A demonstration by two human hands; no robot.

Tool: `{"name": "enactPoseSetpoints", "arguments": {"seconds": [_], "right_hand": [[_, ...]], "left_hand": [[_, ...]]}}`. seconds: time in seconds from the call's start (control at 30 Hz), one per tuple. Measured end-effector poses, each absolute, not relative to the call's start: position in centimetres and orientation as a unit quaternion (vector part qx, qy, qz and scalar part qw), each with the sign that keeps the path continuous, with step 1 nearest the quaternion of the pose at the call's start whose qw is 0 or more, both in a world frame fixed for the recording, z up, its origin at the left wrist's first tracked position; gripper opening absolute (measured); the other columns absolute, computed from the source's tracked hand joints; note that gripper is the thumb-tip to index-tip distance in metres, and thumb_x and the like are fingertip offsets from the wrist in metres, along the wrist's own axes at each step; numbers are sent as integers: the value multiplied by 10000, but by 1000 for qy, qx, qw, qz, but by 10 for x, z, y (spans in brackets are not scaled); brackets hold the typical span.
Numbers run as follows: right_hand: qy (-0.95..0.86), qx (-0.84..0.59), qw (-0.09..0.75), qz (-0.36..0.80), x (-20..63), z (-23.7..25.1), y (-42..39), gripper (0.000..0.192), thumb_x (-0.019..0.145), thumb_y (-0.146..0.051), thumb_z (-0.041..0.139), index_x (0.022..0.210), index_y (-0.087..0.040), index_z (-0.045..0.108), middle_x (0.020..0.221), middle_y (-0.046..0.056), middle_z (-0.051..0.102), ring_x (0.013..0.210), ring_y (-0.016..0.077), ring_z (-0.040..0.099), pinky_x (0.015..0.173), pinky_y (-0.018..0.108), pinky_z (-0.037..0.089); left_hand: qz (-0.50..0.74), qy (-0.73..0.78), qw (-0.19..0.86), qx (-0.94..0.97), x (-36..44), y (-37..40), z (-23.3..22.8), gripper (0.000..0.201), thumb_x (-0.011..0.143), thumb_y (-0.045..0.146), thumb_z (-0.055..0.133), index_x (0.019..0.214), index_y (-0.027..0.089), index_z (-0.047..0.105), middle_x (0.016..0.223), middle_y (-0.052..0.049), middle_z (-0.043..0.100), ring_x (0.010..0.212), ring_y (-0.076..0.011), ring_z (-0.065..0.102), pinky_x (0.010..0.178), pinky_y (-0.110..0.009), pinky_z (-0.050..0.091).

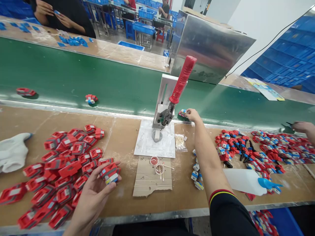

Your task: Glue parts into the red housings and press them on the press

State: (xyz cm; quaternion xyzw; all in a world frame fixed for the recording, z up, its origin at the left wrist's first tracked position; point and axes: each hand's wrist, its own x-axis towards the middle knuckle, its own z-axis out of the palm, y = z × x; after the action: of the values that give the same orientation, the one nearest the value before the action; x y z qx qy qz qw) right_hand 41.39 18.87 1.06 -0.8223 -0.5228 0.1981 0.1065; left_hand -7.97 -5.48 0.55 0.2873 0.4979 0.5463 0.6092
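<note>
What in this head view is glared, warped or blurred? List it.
Head view: even overhead light and soft, short shadows under the red plastic parts; a pale glare streak along the green conveyor belt; hazy reflections on the brushed steel box; wide-angle bending of the belt edges; both hands, left and right, reasonably sharp; background people soft.

Your left hand [94,193] curls low and near you, fingers closed in a grip; your right hand [193,115] reaches far forward, arm straight, fingertips pinched.

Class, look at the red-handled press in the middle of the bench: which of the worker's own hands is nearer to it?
Right. The right hand is at the belt edge just right of the press, on a small part. The left hand holds red parts nearer the camera, far left.
</note>
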Motion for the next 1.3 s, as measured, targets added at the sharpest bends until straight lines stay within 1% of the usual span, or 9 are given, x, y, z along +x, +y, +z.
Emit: {"name": "enactPoseSetpoints", "arguments": {"seconds": [0.17,0.37,0.5,0.67,0.8,0.9,1.1,1.23,1.3], "right_hand": [[-525,-830,109,153,419,29,187,363,1022,-401,664,1320,-195,644,1370,111,658,1188,255,678,1010,482,603],[-605,-771,174,97,365,41,222,323,991,-312,689,1298,-215,663,1429,157,635,1401,328,542,1194,529,449],[-629,-739,193,142,326,34,236,350,996,-402,705,1272,-190,668,1318,99,687,1178,251,682,1030,491,587],[-615,-719,285,154,327,49,218,454,1028,-582,552,1196,-176,664,1184,139,739,1126,264,704,955,392,580],[-589,-612,497,174,346,89,186,764,1016,-772,163,1290,-207,597,1281,150,682,1271,277,692,958,410,589],[-582,-401,674,214,343,134,158,829,966,-838,156,1299,-219,597,1386,147,631,1353,295,661,1027,463,565],[-709,-261,601,260,276,213,116,737,906,-898,409,1323,-310,566,1529,37,581,1496,331,539,1095,494,554],[-709,-238,620,235,224,215,83,607,945,-850,382,1084,-289,567,1161,55,688,1032,275,766,747,399,609],[-691,-253,641,219,205,202,61,535,965,-803,328,1009,-301,506,889,18,653,622,194,663,496,354,483]], "left_hand": [[513,527,618,278,-87,-57,9,649,557,330,1038,1135,290,746,951,-29,811,816,-222,796,782,-269,675],[498,511,645,276,-80,-51,15,640,584,357,1021,1171,280,779,1052,-67,817,868,-251,795,804,-301,679],[477,493,657,314,-61,-30,33,558,659,436,984,1148,237,802,1073,-99,816,898,-282,801,784,-336,679],[477,449,625,425,-31,27,50,692,647,387,989,1271,203,751,1196,-139,796,1050,-310,783,849,-357,668],[456,374,615,523,0,79,36,601,668,334,954,1199,142,748,1203,-173,787,1048,-304,774,942,-429,647],[461,329,569,596,23,106,24,521,704,298,914,1171,140,745,1223,-172,781,1085,-286,757,1048,-467,598],[427,250,545,677,52,125,11,401,759,196,847,1145,158,743,1196,-148,790,1069,-257,754,1073,-477,569],[417,262,551,674,63,121,1,383,745,138,833,1117,153,748,1102,-132,804,1009,-240,755,1033,-462,576],[416,264,555,671,65,118,-3,376,749,136,823,1119,144,756,1081,-131,809,980,-230,755,1004,-441,585]]}}
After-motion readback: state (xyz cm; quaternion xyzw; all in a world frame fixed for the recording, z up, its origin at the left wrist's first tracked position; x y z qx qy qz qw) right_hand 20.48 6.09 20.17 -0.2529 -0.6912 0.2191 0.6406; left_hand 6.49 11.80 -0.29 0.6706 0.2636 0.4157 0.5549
